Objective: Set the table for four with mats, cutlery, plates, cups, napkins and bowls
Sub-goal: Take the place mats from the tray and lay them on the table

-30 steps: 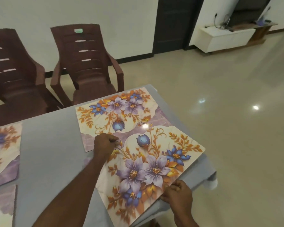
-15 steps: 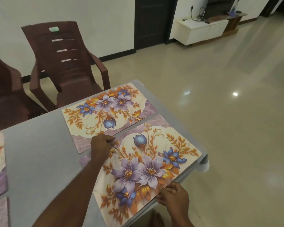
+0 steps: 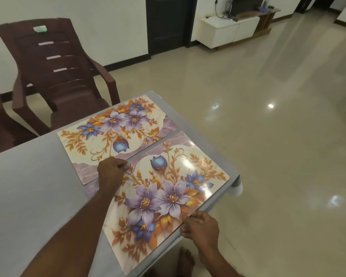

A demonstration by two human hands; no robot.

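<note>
The fingers (image 3: 190,217) of the right hand (image 3: 201,226) are curled over the near long edge of the closer floral mat (image 3: 164,196), pinching it right where it meets the tabletop (image 3: 38,186) edge. Over on the other side, the left hand (image 3: 110,171) has its fingers bunched up and narrow at the mat's far-left corner; looks like they're pinching that corner, though the tips are mostly hidden behind the knuckles so I can't say for sure how.

The mat itself lies flat on the grey tabletop, angled a bit, its near corner close to the table's rounded corner. Purple and blue flowers, orange leaves, glossy with a glare spot on it.

Just beyond it sits a second mat (image 3: 116,132) with the same print, the two running side by side, touching or nearly so along their long edges. The left hand sits right at that seam.

Behind the table there's a brown plastic chair (image 3: 54,66), part of another at the left edge, then shiny tile floor (image 3: 268,156), a dark door (image 3: 168,25) and a low white cabinet (image 3: 226,31) further back. A bare foot (image 3: 185,260) shows under the table edge.
</note>
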